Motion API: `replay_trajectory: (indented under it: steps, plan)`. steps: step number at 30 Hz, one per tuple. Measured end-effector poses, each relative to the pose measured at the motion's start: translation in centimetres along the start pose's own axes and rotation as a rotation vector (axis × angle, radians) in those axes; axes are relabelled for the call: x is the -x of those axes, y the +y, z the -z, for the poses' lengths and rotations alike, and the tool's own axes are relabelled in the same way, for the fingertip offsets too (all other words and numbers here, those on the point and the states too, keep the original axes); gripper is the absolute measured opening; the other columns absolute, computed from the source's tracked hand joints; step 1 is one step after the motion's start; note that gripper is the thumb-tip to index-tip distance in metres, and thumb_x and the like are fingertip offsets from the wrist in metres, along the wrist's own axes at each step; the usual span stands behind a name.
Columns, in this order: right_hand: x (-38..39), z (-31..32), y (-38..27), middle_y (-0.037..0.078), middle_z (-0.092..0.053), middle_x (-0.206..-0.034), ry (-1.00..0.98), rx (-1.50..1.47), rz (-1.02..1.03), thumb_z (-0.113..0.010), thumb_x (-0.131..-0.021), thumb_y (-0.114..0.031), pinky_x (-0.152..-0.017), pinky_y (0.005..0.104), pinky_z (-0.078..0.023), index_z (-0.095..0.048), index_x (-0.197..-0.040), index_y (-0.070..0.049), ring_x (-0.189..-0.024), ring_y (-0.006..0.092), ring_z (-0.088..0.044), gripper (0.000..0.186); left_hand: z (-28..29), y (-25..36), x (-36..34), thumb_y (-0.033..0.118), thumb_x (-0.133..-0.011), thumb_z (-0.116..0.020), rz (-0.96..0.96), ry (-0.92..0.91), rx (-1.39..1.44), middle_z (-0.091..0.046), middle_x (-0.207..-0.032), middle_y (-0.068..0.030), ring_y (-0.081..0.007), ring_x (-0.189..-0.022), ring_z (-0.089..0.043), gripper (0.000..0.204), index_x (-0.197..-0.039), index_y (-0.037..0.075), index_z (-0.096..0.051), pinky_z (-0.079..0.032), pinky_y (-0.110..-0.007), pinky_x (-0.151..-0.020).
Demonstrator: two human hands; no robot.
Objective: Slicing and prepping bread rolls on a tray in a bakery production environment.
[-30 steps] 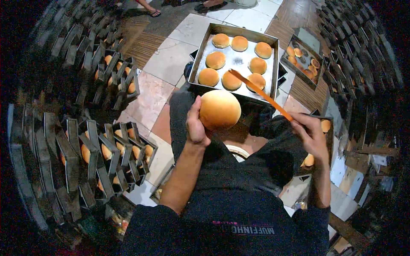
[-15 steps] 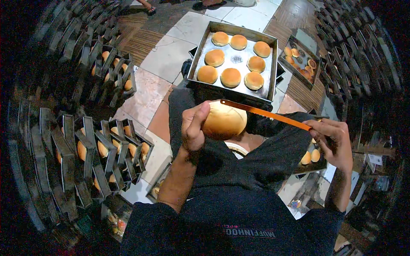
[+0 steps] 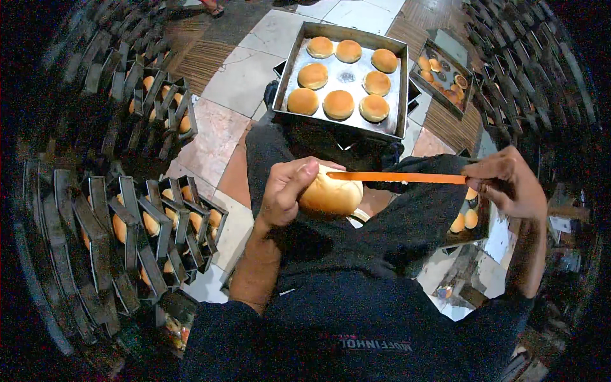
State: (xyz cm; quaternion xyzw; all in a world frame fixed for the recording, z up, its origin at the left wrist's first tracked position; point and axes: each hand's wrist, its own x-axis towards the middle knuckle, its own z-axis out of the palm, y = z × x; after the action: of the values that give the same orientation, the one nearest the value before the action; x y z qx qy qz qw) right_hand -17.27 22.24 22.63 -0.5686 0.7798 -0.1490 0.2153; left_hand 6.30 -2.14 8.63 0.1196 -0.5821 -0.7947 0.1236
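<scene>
My left hand [image 3: 286, 190] grips a round golden bun [image 3: 331, 195] above my lap, with the thumb on its upper edge. In my right hand [image 3: 509, 184] is one end of a thin orange hacksaw blade [image 3: 407, 177], pinched between thumb and fingers. The blade lies level, its toothed edge facing me. Its far end touches the bun's upper side beside my left thumb; I cannot tell how deep it sits. Beyond my knees, a square metal baking tray [image 3: 347, 130] carries several browned buns [image 3: 338, 105].
Stacked metal trays [image 3: 143, 235] with buns stand along the left, and more stacks [image 3: 528, 76] rise at the right. Another tray [image 3: 458, 111] of buns lies on the floor at far right. Near my right knee is a tray [image 3: 468, 237] of buns. A person's foot [image 3: 213, 7] shows at the top.
The orange blade has swung from a slant to level, its end now against the bun. My right hand has moved outward. The view has shifted slightly.
</scene>
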Motion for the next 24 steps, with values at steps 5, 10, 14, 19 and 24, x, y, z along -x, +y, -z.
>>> replay_trajectory:
  steps: [5, 10, 14, 19, 24]
  plan:
    - [-0.3, 3.0, 1.6, 0.009, -0.068, -0.089, -0.103, -0.233, -0.132, -0.073, -0.066, -0.006, -0.072, 0.0306, -0.046, -0.071, -0.088, -0.006, -0.079, 0.0205, -0.064, 0.022, -1.5, -0.7, 0.0, 0.021, -0.096, -0.041, 0.021, -0.083, -0.122, -0.067, -0.091, -0.0128, -0.0159, -0.084, -0.063, 0.036, -0.097, -0.006, -0.065, -0.047, -0.026, -0.078]
    - [-4.7, 3.5, -0.4, 0.011, -0.068, -0.073, -0.213, 0.009, 0.290, -0.070, -0.066, 0.002, -0.059, 0.0326, -0.051, -0.071, -0.083, -0.003, -0.064, 0.0219, -0.066, 0.018, -2.3, -1.4, -0.3, 0.023, -0.098, -0.038, 0.027, -0.085, -0.070, -0.067, -0.091, -0.0145, -0.0165, -0.081, -0.063, 0.039, -0.097, -0.007, -0.064, -0.048, -0.027, -0.077]
    - [-4.9, 7.4, -1.9, 0.012, -0.067, -0.070, -0.328, 0.209, 0.225, -0.067, -0.070, -0.001, -0.056, 0.0329, -0.050, -0.070, -0.082, 0.001, -0.062, 0.0242, -0.065, 0.012, -2.9, -0.5, -0.8, 0.024, -0.098, -0.037, 0.039, 0.008, 0.007, -0.067, -0.091, -0.0150, -0.0169, -0.078, -0.064, 0.042, -0.097, -0.008, -0.063, -0.049, -0.027, -0.076]
    - [-7.2, 4.6, -3.9, 0.012, -0.068, -0.073, -0.294, 0.221, 0.216, -0.066, -0.069, 0.000, -0.059, 0.0341, -0.050, -0.071, -0.081, -0.003, -0.066, 0.0246, -0.065, 0.014, -2.5, -1.9, -1.3, 0.026, -0.098, -0.036, 0.022, 0.078, 0.004, -0.067, -0.091, -0.0141, -0.0176, -0.079, -0.064, 0.043, -0.099, -0.008, -0.062, -0.049, -0.028, -0.075]
    - [-6.7, 5.9, -5.4, 0.010, -0.068, -0.071, -0.287, 0.191, 0.096, -0.068, -0.064, 0.000, -0.070, 0.0355, -0.047, -0.072, -0.081, -0.006, -0.067, 0.0227, -0.065, 0.019, -2.7, -2.4, -2.1, 0.029, -0.097, -0.039, 0.049, 0.300, 0.178, -0.067, -0.089, -0.0136, -0.0184, -0.076, -0.064, 0.043, -0.099, -0.007, -0.062, -0.049, -0.028, -0.074]
